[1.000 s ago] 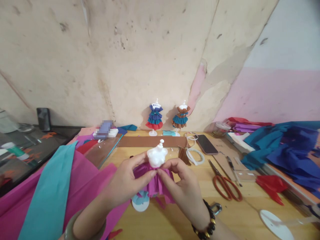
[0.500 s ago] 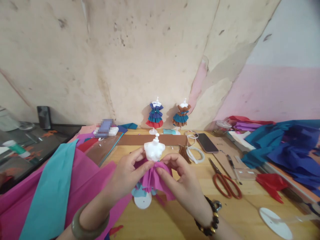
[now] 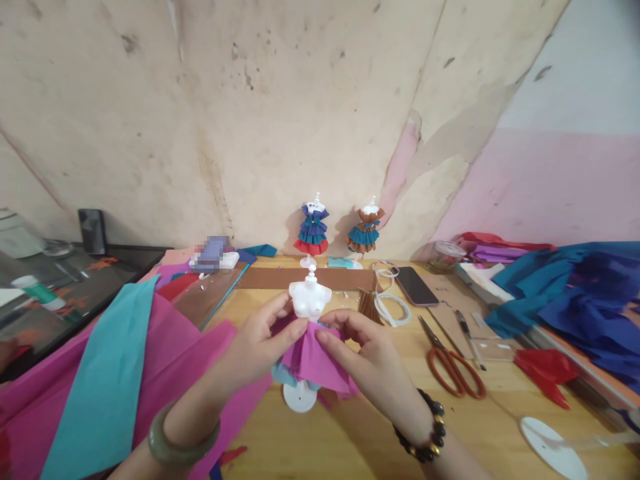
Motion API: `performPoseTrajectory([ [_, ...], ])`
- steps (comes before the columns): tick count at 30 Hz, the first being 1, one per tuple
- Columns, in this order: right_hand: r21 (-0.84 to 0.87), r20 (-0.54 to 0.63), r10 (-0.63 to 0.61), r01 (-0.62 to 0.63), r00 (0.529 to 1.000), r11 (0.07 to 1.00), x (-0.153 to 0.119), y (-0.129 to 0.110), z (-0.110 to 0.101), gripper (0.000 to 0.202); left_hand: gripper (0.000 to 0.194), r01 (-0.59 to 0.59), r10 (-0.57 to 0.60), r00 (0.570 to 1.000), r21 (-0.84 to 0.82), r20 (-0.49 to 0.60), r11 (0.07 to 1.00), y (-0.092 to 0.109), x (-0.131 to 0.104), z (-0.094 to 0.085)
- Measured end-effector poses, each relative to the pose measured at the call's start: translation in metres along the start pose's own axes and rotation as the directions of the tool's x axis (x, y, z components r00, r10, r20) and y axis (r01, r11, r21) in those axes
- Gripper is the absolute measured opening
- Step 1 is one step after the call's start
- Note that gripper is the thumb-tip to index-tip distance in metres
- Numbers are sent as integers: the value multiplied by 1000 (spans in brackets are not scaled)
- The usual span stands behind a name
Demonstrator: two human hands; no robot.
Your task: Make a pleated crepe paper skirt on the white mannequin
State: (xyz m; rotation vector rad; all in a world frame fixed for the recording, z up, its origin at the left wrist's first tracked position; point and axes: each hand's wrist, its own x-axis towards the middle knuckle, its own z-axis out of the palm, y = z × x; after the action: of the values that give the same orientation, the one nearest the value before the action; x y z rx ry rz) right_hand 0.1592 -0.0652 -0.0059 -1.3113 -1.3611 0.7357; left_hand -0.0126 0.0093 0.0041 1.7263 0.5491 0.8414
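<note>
A small white dress form (image 3: 310,298) stands at the middle of the table on a round white base (image 3: 300,398). Pleated magenta paper (image 3: 320,363) wraps its waist, over a light blue ruffled layer (image 3: 283,375). My left hand (image 3: 263,340) pinches the magenta paper at the waist from the left, thumb in front. On the right side, my right hand (image 3: 367,353) grips the same paper between thumb and fingers. Some fingertips of both hands are hidden behind the form and paper.
Two dressed forms (image 3: 313,230) (image 3: 365,233) stand by the wall. Orange-handled scissors (image 3: 453,367), a phone (image 3: 416,285) and a white base (image 3: 553,445) lie right. Magenta sheets (image 3: 175,353) and a turquoise strip (image 3: 103,380) cover the left. Blue paper (image 3: 590,307) is piled far right.
The form stands more upright, and its base has shifted slightly right. The magenta paper now spreads more in front, with both hands still pinching it at the waist.
</note>
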Motion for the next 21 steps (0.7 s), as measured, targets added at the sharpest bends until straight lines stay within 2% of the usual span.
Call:
performPoseTrajectory([
  [9, -88, -62, -121, 116, 991, 989, -3, -2, 5, 11, 25, -47, 46, 999, 167, 10, 985, 2, -5, 4],
  [15, -95, -80, -127, 119, 989, 988, -2, 2, 6, 9, 32, -58, 53, 998, 117, 39, 991, 5, -5, 5],
  [21, -169, -88, -106, 90, 990, 981, -3, -2, 2, 19, 29, -63, 61, 998, 82, 23, 995, 5, -3, 4],
])
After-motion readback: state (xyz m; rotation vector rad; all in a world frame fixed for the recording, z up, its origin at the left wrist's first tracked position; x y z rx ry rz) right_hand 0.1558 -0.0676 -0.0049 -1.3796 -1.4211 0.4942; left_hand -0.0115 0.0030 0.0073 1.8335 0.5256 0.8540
